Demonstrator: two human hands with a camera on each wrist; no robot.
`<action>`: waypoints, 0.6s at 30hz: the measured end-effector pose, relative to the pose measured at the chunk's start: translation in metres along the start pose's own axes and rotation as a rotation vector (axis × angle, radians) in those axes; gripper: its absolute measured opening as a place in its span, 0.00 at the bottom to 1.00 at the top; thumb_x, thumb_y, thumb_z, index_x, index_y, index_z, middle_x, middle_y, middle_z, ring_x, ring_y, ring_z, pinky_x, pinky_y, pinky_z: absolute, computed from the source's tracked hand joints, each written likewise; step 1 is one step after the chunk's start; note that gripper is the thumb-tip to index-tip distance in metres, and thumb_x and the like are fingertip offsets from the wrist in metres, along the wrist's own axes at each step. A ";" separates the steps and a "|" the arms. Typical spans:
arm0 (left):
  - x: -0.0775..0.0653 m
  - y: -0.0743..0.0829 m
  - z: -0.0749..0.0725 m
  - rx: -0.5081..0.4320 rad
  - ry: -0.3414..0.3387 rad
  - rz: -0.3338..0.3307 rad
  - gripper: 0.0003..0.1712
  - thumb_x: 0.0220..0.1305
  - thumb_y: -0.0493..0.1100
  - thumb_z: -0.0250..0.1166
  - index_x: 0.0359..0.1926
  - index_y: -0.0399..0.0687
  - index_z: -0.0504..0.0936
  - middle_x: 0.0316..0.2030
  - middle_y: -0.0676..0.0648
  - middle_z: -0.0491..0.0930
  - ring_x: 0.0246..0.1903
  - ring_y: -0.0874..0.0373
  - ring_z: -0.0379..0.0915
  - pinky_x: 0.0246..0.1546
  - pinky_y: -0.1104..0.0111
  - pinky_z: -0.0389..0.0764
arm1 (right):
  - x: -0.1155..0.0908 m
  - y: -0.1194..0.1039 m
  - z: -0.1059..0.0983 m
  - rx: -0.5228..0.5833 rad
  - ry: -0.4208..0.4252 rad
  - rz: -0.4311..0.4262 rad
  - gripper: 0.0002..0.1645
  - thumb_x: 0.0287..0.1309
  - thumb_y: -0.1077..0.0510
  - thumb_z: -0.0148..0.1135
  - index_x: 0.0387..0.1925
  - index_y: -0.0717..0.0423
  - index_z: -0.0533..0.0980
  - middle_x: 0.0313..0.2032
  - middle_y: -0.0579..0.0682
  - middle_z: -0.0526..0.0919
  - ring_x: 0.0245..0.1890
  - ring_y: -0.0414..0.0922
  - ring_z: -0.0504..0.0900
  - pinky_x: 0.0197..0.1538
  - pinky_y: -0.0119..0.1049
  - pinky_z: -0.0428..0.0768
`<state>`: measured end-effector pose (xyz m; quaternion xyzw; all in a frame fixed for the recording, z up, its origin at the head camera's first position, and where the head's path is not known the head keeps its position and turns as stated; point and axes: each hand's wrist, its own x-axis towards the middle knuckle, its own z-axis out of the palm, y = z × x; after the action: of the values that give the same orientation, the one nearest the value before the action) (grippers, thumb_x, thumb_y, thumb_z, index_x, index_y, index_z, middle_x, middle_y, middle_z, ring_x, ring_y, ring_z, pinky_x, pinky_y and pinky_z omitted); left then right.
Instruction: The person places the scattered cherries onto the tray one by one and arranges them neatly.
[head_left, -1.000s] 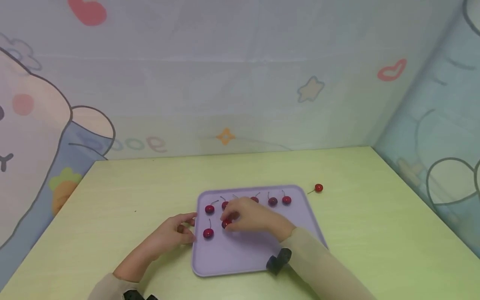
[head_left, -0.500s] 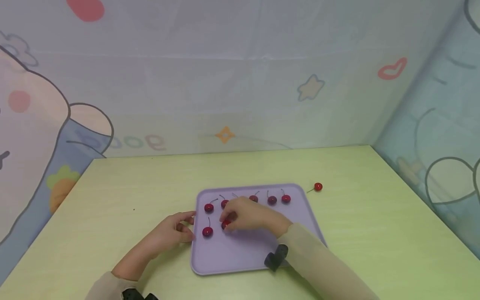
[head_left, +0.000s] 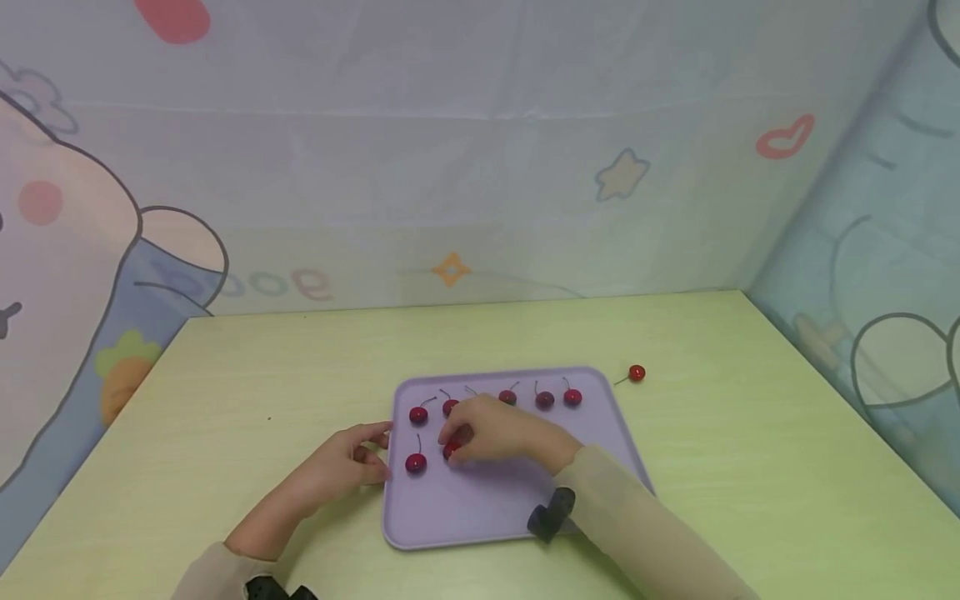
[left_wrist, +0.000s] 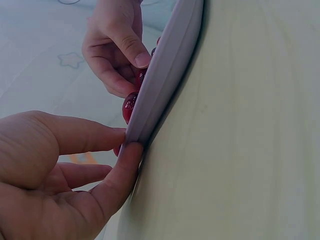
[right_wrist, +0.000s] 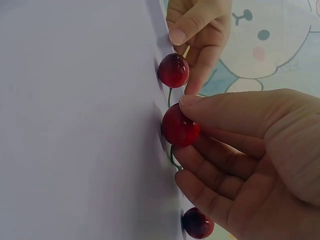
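Note:
In the head view, a lilac tray (head_left: 457, 512) lies on the table with red cherries on it. My right hand (head_left: 491, 429) pinches a cherry (right_wrist: 180, 127) between thumb and fingers, low over the tray's second row; its green stem shows in the right wrist view. Left of it, one cherry (head_left: 416, 463) rests with its stem pointing away. Along the far side runs a row of several cherries, such as one (head_left: 418, 415) at the left end; my right hand partly hides this row. My left hand (head_left: 337, 471) touches the tray's left rim with thumb and fingers spread along it.
A single cherry (head_left: 637, 373) lies on the pale yellow-green table (head_left: 750, 467), just beyond the tray's far right corner. A printed cloth (head_left: 480, 167) hangs behind the table and at its sides. A black device (head_left: 552, 514) sits at my right wrist.
The view has shifted very slightly. My right hand stays over the same cherry and my left hand keeps touching the tray rim.

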<state>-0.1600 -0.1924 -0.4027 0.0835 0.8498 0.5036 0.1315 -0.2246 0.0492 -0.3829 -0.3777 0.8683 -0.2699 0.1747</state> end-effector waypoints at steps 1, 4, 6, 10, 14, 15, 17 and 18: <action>0.000 0.000 0.000 0.001 0.000 0.000 0.39 0.54 0.30 0.66 0.67 0.27 0.62 0.51 0.35 0.74 0.39 0.56 0.74 0.35 0.66 0.75 | 0.000 0.000 0.000 -0.001 -0.003 0.000 0.13 0.51 0.62 0.71 0.41 0.54 0.84 0.34 0.41 0.80 0.35 0.36 0.74 0.43 0.27 0.75; 0.000 0.000 0.000 0.001 0.001 0.000 0.39 0.54 0.30 0.66 0.66 0.27 0.62 0.51 0.35 0.74 0.39 0.56 0.74 0.35 0.66 0.75 | 0.000 -0.001 -0.001 -0.001 -0.009 0.003 0.13 0.51 0.61 0.71 0.41 0.54 0.84 0.34 0.41 0.80 0.35 0.36 0.74 0.43 0.27 0.75; 0.000 0.000 0.000 -0.001 0.002 0.000 0.39 0.54 0.30 0.66 0.66 0.27 0.62 0.51 0.35 0.74 0.38 0.56 0.74 0.34 0.66 0.75 | 0.000 -0.002 -0.001 -0.002 -0.010 0.006 0.13 0.51 0.61 0.71 0.41 0.53 0.84 0.34 0.40 0.80 0.36 0.36 0.74 0.43 0.27 0.74; 0.000 0.001 0.000 -0.006 0.005 -0.004 0.39 0.54 0.31 0.66 0.66 0.27 0.63 0.51 0.35 0.74 0.38 0.56 0.74 0.34 0.66 0.75 | 0.000 -0.002 -0.001 0.001 -0.006 -0.004 0.13 0.51 0.60 0.71 0.41 0.53 0.84 0.34 0.41 0.81 0.36 0.36 0.75 0.44 0.27 0.75; -0.001 0.001 0.001 -0.015 0.002 -0.011 0.39 0.54 0.31 0.66 0.66 0.28 0.63 0.52 0.36 0.74 0.38 0.56 0.74 0.34 0.67 0.75 | -0.001 -0.001 -0.001 0.012 -0.001 -0.011 0.13 0.51 0.60 0.72 0.41 0.53 0.84 0.34 0.41 0.81 0.36 0.35 0.76 0.44 0.26 0.75; -0.001 0.001 0.001 -0.016 0.001 -0.013 0.38 0.54 0.31 0.66 0.66 0.28 0.63 0.52 0.35 0.74 0.38 0.56 0.74 0.35 0.67 0.75 | -0.001 -0.001 -0.001 0.015 -0.001 -0.010 0.13 0.51 0.60 0.72 0.41 0.53 0.84 0.34 0.41 0.82 0.36 0.35 0.76 0.44 0.26 0.75; -0.001 0.000 0.000 -0.016 0.001 -0.012 0.39 0.54 0.31 0.66 0.67 0.28 0.63 0.52 0.35 0.74 0.38 0.56 0.74 0.35 0.67 0.75 | -0.001 -0.001 -0.001 0.023 0.000 -0.008 0.14 0.51 0.60 0.72 0.41 0.54 0.84 0.35 0.41 0.82 0.37 0.35 0.77 0.44 0.26 0.76; -0.001 0.000 0.000 -0.014 0.001 -0.009 0.39 0.54 0.31 0.66 0.67 0.28 0.63 0.52 0.35 0.74 0.38 0.56 0.74 0.35 0.67 0.75 | -0.001 -0.001 -0.001 0.025 0.001 -0.006 0.14 0.50 0.60 0.72 0.41 0.54 0.84 0.35 0.42 0.82 0.37 0.35 0.77 0.44 0.26 0.76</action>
<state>-0.1592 -0.1923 -0.4026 0.0783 0.8466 0.5092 0.1338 -0.2241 0.0497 -0.3820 -0.3781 0.8638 -0.2814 0.1780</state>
